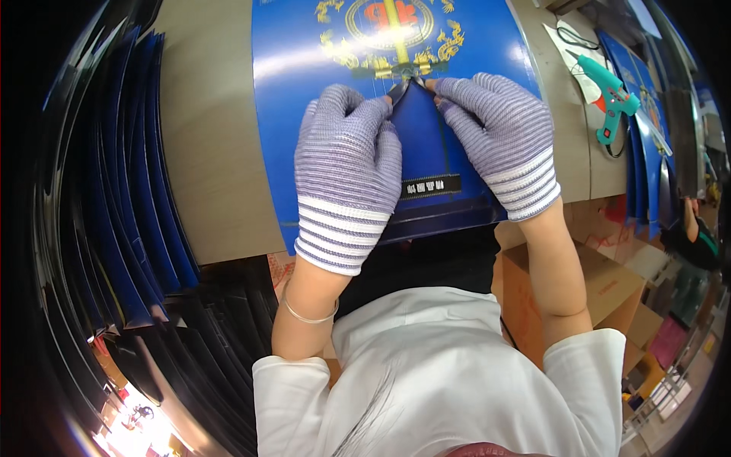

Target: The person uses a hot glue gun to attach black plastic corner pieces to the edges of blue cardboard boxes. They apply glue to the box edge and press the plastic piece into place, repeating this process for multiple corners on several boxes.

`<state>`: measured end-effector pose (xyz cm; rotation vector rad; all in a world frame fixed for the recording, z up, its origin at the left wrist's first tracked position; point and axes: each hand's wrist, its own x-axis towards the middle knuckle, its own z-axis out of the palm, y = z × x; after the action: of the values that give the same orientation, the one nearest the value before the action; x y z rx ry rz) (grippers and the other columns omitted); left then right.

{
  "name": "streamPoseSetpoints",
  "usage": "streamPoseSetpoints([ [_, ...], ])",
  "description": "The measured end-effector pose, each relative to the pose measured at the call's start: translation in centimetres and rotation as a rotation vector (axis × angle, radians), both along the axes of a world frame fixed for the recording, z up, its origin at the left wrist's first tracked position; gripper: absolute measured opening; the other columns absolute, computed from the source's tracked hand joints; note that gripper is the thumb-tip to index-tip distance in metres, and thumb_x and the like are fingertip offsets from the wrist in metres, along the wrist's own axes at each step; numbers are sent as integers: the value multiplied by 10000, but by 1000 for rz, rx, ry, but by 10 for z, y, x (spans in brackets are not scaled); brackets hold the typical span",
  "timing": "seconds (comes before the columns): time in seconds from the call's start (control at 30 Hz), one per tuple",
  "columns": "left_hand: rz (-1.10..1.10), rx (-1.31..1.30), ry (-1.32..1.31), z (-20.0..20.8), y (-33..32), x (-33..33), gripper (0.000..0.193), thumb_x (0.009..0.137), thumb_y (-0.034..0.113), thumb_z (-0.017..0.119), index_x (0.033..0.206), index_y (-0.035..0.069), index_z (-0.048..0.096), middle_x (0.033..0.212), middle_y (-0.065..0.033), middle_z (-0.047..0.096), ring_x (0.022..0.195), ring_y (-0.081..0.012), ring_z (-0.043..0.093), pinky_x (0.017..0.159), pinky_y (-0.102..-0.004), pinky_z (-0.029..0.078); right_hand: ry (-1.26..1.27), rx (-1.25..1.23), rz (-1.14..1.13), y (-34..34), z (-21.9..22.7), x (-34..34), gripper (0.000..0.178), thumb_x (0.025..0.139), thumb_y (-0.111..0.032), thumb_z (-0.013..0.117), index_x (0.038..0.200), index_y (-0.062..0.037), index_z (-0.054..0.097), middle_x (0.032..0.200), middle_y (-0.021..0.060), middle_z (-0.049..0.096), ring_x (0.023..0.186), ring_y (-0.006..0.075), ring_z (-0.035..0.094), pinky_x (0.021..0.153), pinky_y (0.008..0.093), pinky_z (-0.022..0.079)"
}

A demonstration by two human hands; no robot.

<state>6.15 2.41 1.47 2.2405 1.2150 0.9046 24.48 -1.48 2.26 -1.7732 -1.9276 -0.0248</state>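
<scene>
A glossy blue printed panel with a gold dragon ring and a gold band lies on the table before me. My left hand, in a grey-and-white striped knit glove, pinches one end of a thin dark strip. The same kind of glove covers my right hand, its bare-looking fingertips closed on the strip's other end. Both ends meet in a point just below the gold band. Below the hands, a black label with white lettering sits near the panel's front edge.
A teal glue gun lies at the table's right, beside more blue panels. Many dark blue panels stand in a row at the left. Cardboard boxes are below right, and another person is at the far right.
</scene>
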Motion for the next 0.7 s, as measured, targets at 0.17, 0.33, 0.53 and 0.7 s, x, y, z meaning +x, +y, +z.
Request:
streamPoseSetpoints([
  [0.17, 13, -19, 61, 5, -12, -1, 297, 803, 11, 655, 1093, 15, 717, 920, -143, 567, 840, -293, 577, 776, -387, 516, 20, -51, 39, -7, 3, -3, 245, 855, -176, 695, 1090, -125, 744, 805, 72, 654, 786, 263, 647, 737, 388, 513],
  [0.33, 19, 30, 78, 3, -12, 8, 363, 798, -26, 632, 1142, 46, 723, 883, -144, 562, 778, -283, 573, 746, -368, 499, 104, -92, 28, -6, -2, 0, 261, 857, -172, 692, 1107, -117, 744, 825, 77, 664, 801, 272, 651, 755, 386, 516],
  [0.53, 16, -13, 112, 0, -11, 5, 423, 727, 51, 675, 1146, 82, 722, 910, -115, 515, 835, -279, 545, 733, -390, 519, 109, -107, 15, -6, -1, -4, 255, 857, -170, 689, 1101, -123, 744, 828, 74, 663, 810, 272, 653, 753, 391, 511],
  [0.7, 16, 13, 97, 0, -10, 8, 413, 760, 8, 650, 1158, 80, 731, 869, -127, 531, 783, -273, 552, 726, -372, 501, 32, -111, 11, -5, 0, -5, 257, 858, -166, 681, 1106, -132, 738, 830, 72, 658, 813, 270, 650, 760, 394, 505],
])
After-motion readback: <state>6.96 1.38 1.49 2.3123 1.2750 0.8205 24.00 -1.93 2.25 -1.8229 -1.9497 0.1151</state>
